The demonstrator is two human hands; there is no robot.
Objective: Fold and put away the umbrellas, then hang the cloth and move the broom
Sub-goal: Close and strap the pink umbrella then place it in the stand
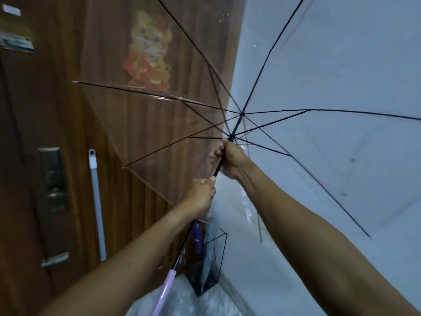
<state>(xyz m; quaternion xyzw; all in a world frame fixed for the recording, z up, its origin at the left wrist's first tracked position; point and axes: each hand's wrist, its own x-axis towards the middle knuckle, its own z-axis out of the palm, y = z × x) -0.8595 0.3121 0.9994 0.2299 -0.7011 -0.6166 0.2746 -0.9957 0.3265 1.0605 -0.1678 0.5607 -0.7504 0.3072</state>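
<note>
Against the door, I held the clear umbrella (pixel 296 92) open: left hand (pixel 200 197) fisted around the shaft's lower end to steady it, right hand (pixel 230 160) clamped beneath the runner, likely to collapse it.

A tiger sticker (pixel 149 51) decorates the wooden door (pixel 57 99) above its lock (pixel 52 174).

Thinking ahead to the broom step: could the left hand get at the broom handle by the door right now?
Probably not yet: the left hand grips the open umbrella's shaft. The broom handle itself stands unobstructed against the door.
</note>
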